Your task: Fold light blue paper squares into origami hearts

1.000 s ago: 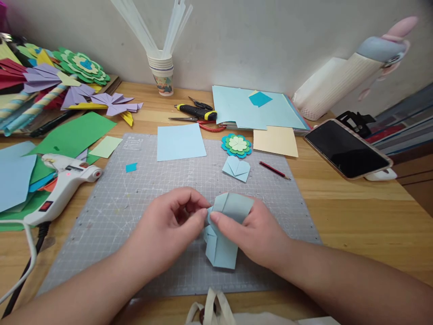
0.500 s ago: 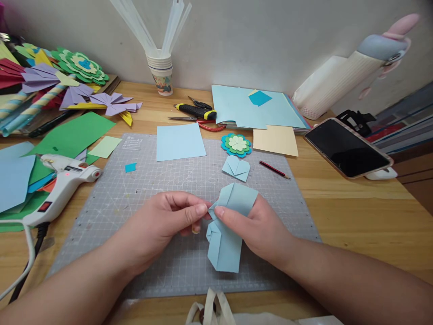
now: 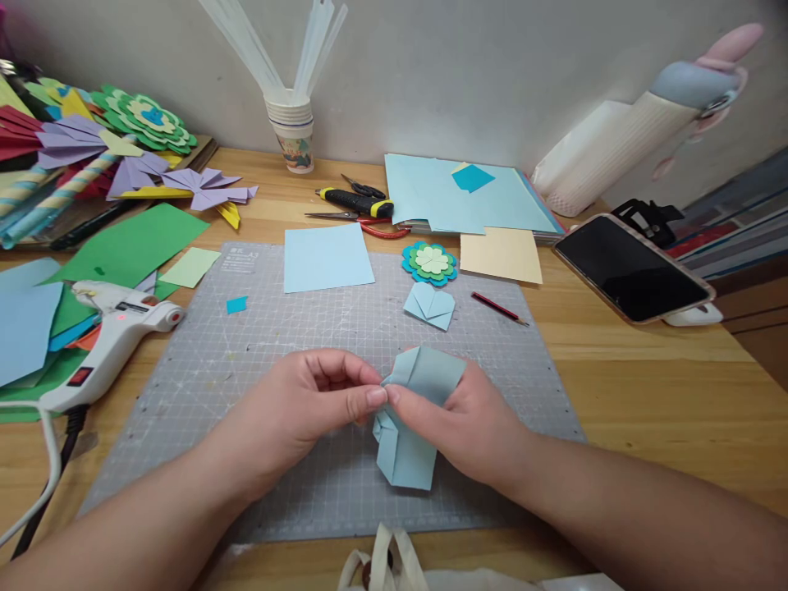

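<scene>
A folded light blue paper (image 3: 411, 460) is held above the grey cutting mat (image 3: 203, 394), with creased flaps along its left side. My right hand (image 3: 474, 419) grips it from the right, thumb on top and fingers hidden behind. My left hand (image 3: 326, 394) pinches the paper's left edge between thumb and forefinger, the two thumb tips almost meeting. Beyond my hands lie a folded light blue paper heart (image 3: 429, 307), a layered paper flower (image 3: 429, 263) in blue and green, and a flat light blue sheet (image 3: 328, 258).
A white glue gun (image 3: 116, 336) with its cable lies at the left by green paper (image 3: 132, 246). A pencil (image 3: 500, 309), a phone (image 3: 634, 267), a utility knife (image 3: 355, 201), scissors (image 3: 336, 216) and paper cups (image 3: 291, 135) holding white sticks stand or lie farther back.
The folded paper has tipped and dropped slightly. My left thumb has moved in closer to my right thumb, pinching the flap at the left edge.
</scene>
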`<control>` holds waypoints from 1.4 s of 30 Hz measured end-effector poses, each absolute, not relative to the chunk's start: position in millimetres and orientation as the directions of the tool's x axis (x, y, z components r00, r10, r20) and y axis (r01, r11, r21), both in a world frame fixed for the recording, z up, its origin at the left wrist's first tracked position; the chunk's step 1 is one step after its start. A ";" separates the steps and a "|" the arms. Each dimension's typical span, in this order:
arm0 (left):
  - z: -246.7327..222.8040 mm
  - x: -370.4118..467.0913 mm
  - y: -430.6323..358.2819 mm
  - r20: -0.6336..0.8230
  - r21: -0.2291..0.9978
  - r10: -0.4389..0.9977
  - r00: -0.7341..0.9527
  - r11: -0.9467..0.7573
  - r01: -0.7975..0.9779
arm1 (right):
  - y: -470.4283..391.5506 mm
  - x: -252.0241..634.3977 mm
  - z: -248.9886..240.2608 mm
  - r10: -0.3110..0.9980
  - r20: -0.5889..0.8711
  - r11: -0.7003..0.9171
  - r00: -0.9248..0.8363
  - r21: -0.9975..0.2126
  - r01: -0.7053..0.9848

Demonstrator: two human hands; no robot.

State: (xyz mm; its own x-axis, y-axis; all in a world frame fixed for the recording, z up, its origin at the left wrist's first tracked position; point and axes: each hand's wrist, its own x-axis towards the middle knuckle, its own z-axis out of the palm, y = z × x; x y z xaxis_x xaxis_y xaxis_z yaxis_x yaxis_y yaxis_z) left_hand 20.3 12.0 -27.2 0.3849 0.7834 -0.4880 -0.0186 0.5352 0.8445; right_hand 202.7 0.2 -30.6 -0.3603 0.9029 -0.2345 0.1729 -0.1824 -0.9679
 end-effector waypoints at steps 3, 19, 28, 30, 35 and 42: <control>-27.1 20.6 12.0 -0.483 0.847 0.785 0.388 0.532 -0.021 | 0.0 203.4 -31.0 0.901 -0.210 -0.162 -0.380 -0.975 0.153; -28.2 15.5 13.7 -0.498 0.799 0.750 0.435 0.592 -0.105 | -0.4 204.1 -27.8 0.874 -0.244 -0.239 -0.421 -0.969 0.066; -26.3 16.5 14.5 -0.487 0.826 0.768 0.415 0.560 -0.068 | -1.6 203.9 -27.2 0.884 -0.243 -0.209 -0.400 -0.970 0.126; -26.8 16.5 14.7 -0.487 0.834 0.774 0.405 0.550 -0.048 | -1.6 204.0 -27.6 0.882 -0.244 -0.210 -0.404 -0.969 0.127; -28.1 16.3 15.0 -0.470 0.859 0.795 0.384 0.511 -0.008 | -1.5 203.9 -28.8 0.879 -0.260 -0.238 -0.400 -0.966 0.105; -23.6 18.4 13.5 -0.441 0.891 0.825 0.353 0.451 0.061 | -2.5 203.9 -29.3 0.865 -0.262 -0.258 -0.427 -0.964 0.069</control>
State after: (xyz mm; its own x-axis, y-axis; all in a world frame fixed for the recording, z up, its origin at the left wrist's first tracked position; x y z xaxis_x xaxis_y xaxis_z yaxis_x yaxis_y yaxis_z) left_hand 18.4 13.5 -23.6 0.3532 0.8249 -0.4413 0.0607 0.4505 0.8907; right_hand 203.9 -2.5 -29.3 -0.4270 0.8653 -0.2625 0.0687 -0.2584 -0.9636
